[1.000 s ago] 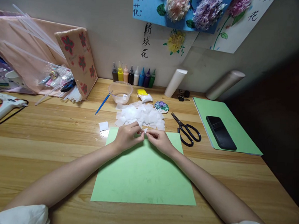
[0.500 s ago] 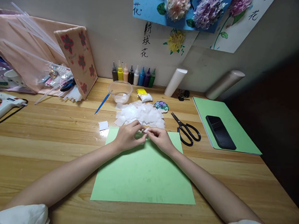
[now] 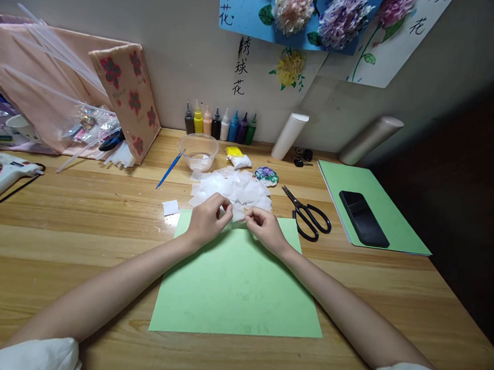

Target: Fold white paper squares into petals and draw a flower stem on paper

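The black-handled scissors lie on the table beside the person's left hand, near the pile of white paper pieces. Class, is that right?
Not quite. The head view shows the black-handled scissors beside the person's right hand, not the left hand. They do lie on the table, near the pile of white paper pieces.
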Demonstrator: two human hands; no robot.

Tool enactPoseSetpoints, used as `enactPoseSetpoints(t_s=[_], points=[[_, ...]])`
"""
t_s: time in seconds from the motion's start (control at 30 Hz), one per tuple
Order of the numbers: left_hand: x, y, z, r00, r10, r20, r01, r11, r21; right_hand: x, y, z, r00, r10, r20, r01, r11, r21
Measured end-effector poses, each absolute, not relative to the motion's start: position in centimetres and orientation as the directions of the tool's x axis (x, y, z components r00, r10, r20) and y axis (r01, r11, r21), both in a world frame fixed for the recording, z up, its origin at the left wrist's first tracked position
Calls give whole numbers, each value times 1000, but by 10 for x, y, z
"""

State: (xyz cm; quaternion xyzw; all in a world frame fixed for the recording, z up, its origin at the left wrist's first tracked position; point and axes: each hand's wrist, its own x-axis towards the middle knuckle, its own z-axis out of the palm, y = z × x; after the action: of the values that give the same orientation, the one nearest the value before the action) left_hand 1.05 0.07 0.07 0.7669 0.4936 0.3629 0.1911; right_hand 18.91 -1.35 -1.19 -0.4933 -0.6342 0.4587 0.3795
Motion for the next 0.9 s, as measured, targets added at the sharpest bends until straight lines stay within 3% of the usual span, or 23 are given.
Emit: enactPoseSetpoints(t_s=[0.3,0.43,0.53,0.63,0.73,0.83,0.9], points=[[3,15,-6,-41,972,230,515,-176,839,191,-8,-14,-28,1000,8,197,13,-980],[4,16,-8,-18,971,238,471,-202,859,192,-7,-17,44,999,-5,131,-10,-991],[7,13,-6,57,936,347,581,-314,751,192,-7,-20,48,998,45,158,37,-987],[3,15,5,142,933,330,724,-326,609,192,-9,-21,57,993,102,286,81,-955],[-16,25,27,240,961,135,873,-275,402,191,-11,-17,27,976,215,469,177,-865],[-46,39,50,166,975,-149,974,-138,182,190,-15,-12,-51,939,339,620,297,-726],[-66,46,61,113,964,-242,988,-82,132,189,-17,-10,-103,914,392,669,355,-653]])
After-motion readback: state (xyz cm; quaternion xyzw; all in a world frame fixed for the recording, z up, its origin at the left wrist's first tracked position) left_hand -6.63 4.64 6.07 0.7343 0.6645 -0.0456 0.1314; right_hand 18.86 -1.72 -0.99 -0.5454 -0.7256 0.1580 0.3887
